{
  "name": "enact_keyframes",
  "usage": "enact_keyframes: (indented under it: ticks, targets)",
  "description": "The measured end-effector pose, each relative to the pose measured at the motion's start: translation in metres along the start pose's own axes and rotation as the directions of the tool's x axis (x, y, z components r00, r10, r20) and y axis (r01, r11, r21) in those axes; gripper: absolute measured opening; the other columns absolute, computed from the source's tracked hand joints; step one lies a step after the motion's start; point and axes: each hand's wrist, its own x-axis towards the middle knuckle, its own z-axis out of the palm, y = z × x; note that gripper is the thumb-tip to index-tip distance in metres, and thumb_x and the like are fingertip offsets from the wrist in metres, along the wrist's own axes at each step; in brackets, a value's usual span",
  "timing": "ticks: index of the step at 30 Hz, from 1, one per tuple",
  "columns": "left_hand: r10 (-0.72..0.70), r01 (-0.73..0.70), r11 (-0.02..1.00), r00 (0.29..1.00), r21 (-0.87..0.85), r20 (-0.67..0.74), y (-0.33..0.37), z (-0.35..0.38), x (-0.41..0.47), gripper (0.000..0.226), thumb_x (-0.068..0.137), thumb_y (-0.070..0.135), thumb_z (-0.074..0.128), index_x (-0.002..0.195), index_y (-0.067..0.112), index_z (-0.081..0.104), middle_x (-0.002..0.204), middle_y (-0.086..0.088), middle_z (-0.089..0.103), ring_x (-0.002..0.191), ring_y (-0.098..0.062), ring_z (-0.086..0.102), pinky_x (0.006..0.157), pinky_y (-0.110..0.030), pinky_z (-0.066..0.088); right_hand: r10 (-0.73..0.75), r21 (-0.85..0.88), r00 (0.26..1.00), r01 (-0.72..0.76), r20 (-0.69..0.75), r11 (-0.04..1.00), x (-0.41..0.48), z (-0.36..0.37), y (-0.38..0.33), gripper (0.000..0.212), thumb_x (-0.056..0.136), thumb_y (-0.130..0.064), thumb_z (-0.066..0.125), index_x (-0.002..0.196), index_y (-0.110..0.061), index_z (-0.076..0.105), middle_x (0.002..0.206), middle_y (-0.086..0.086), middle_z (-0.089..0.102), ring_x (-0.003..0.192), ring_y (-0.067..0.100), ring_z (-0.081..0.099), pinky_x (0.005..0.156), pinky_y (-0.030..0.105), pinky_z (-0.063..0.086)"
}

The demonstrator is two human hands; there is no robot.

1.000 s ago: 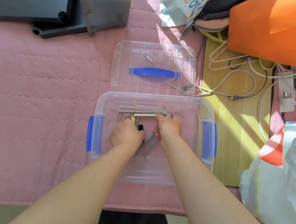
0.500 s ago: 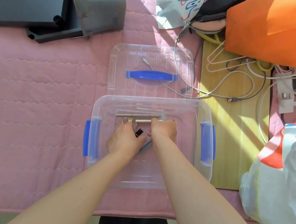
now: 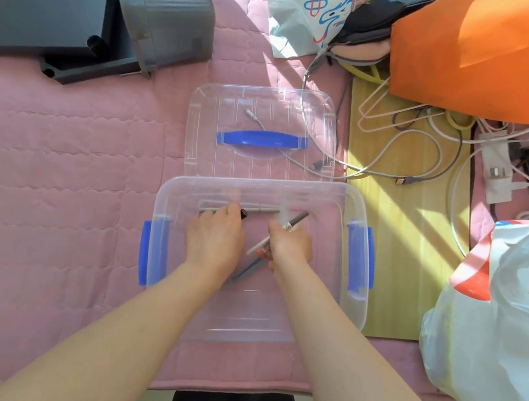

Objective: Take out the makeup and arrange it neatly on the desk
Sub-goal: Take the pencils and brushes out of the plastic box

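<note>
Left hand (image 3: 213,240): inside the clear bin (image 3: 320,278), fingers curled round a black-capped stick (image 3: 243,212) at the far wall.
Right hand (image 3: 290,246): fingers pinching slim pencils (image 3: 298,219) — brown tip toward the bin's far right corner.
Silver stick (image 3: 263,211): along the far wall.
Lid (image 3: 214,116): just beyond the bin, on the pink cover (image 3: 51,184).

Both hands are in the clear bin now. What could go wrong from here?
1. The right hand grips several thin makeup pencils splayed at different angles; one may slip loose when they are lifted.
2. The left hand grips a black-tipped stick close to the far wall of the bin; it could catch the rim.
3. A cable lies across the lid, so items set there might snag.
</note>
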Motion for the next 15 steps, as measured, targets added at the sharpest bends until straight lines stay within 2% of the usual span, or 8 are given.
enact_keyframes:
  ticks: [3, 8, 12, 15]
  targets:
    - [0.073, -0.073, 0.988, 0.997, 0.136, 0.009, -0.001, 0.000, 0.006, 0.017, 0.090, 0.008, 0.045, 0.103, 0.014, 0.054, 0.093, -0.002, 0.067, 0.087, -0.028, 0.063, 0.062, -0.032, 0.031, 0.006, 0.005, 0.999, -0.006, 0.034, 1.000, -0.004, -0.012, 0.008, 0.016, 0.080, -0.017, 0.055, 0.093, -0.009, 0.060, 0.061, 0.002, 0.064, 0.040, 0.020, 0.058, 0.037, 0.016, 0.030]
    - [0.138, -0.150, 0.964, 0.988, 0.217, 0.072, 0.002, 0.001, 0.007, 0.028, 0.085, 0.003, 0.047, 0.111, 0.014, 0.048, 0.107, -0.001, 0.063, 0.097, -0.026, 0.059, 0.070, -0.031, 0.032, 0.077, -0.023, 0.993, -0.075, 0.086, 0.997, -0.014, -0.026, 0.011, 0.011, 0.083, -0.019, 0.059, 0.083, -0.010, 0.065, 0.061, 0.003, 0.062, 0.049, 0.023, 0.063, 0.029, 0.014, 0.025]
    - [0.151, -0.173, 0.963, 0.981, 0.205, 0.119, 0.009, 0.005, 0.012, 0.034, 0.082, 0.003, 0.052, 0.114, 0.014, 0.047, 0.110, -0.002, 0.061, 0.103, -0.028, 0.056, 0.081, -0.034, 0.039, 0.098, -0.079, 0.989, -0.090, 0.108, 0.993, -0.015, -0.029, 0.010, 0.013, 0.083, -0.020, 0.057, 0.072, -0.014, 0.058, 0.070, 0.004, 0.068, 0.053, 0.023, 0.065, 0.035, 0.017, 0.026]
    - [0.159, -0.179, 0.966, 0.980, 0.187, 0.119, 0.011, 0.004, 0.014, 0.035, 0.082, 0.004, 0.053, 0.115, 0.016, 0.048, 0.112, -0.002, 0.061, 0.105, -0.029, 0.056, 0.084, -0.035, 0.040, 0.096, -0.136, 0.984, -0.076, 0.153, 0.988, -0.015, -0.031, 0.011, 0.013, 0.085, -0.022, 0.056, 0.075, -0.014, 0.058, 0.067, 0.002, 0.064, 0.053, 0.022, 0.064, 0.039, 0.021, 0.027]
